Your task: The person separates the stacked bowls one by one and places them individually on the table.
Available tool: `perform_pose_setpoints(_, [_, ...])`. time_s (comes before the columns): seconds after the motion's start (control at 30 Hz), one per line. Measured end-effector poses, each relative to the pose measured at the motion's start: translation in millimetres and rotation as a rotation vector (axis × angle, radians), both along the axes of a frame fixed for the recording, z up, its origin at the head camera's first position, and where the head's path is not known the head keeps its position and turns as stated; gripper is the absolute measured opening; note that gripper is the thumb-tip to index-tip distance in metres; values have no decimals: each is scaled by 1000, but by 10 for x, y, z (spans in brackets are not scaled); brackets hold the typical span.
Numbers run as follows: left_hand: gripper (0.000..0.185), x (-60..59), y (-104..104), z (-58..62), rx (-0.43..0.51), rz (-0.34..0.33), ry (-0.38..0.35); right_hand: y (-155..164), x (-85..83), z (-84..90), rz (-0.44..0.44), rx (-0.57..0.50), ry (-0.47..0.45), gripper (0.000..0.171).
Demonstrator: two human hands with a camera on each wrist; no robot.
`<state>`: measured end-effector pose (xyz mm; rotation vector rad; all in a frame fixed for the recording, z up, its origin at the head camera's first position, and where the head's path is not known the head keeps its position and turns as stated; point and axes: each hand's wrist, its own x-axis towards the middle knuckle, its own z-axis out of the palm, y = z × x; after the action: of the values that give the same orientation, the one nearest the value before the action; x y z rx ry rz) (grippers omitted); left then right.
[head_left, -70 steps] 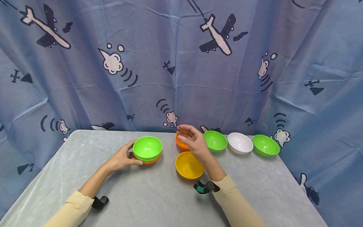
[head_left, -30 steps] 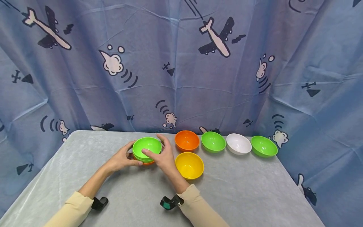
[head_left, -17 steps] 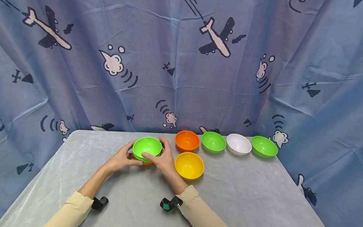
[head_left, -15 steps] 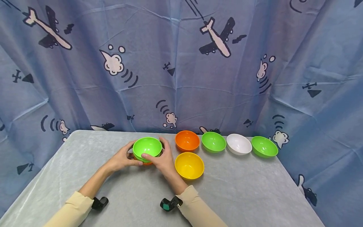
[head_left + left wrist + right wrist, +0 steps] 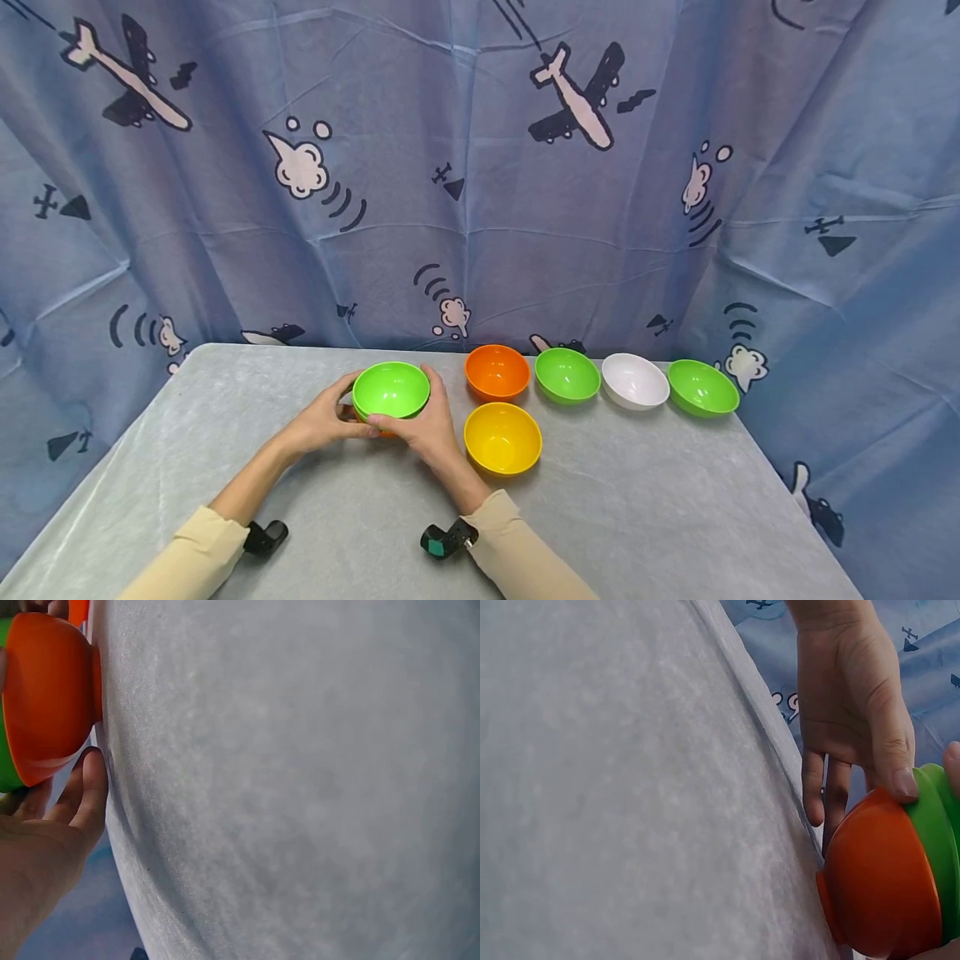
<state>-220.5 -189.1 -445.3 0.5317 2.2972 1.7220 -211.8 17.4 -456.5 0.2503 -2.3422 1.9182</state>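
A stack of bowls stands left of centre on the table, with a bright green bowl [image 5: 391, 389] on top. Beneath it shows the rim of a second green bowl, and the orange bowl [image 5: 881, 877] forms the bottom of the stack. My left hand [image 5: 321, 419] grips the stack from the left, its thumb along the front. From the right, my right hand [image 5: 427, 427] curls round the same stack, fingers behind and thumb at the front. The two thumb tips meet at the near side. In the left wrist view the orange bowl's foot is right at the tablecloth.
Just right of the stack sits a yellow bowl [image 5: 502, 439]. Behind it a row along the back edge holds an orange bowl [image 5: 497, 372], a green bowl [image 5: 567, 375], a white bowl [image 5: 635, 381] and another green bowl [image 5: 702, 387]. A blue curtain [image 5: 480, 183] hangs behind the table.
My right hand has come left from over the yellow and back orange bowls to the stack. Its thumb has slid from the top green bowl down to the front. The left hand has stayed put.
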Motion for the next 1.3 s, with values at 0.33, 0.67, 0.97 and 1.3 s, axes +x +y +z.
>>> perform_pose_setpoints(0.33, [98,4,-7,7,-4,1,2,-6,-22,-16,24,-65,-13,102])
perform_pose_setpoints(0.67, [98,-12,0,-11,-6,4,5,-26,-40,-28,6,-117,5,96])
perform_pose_setpoints(0.97, [99,-22,9,-30,-6,4,-5,20,-43,-5,-4,-113,63,96])
perform_pose_setpoints(1.3, [100,4,6,-5,-12,20,-9,77,-85,57,3,-165,104,89])
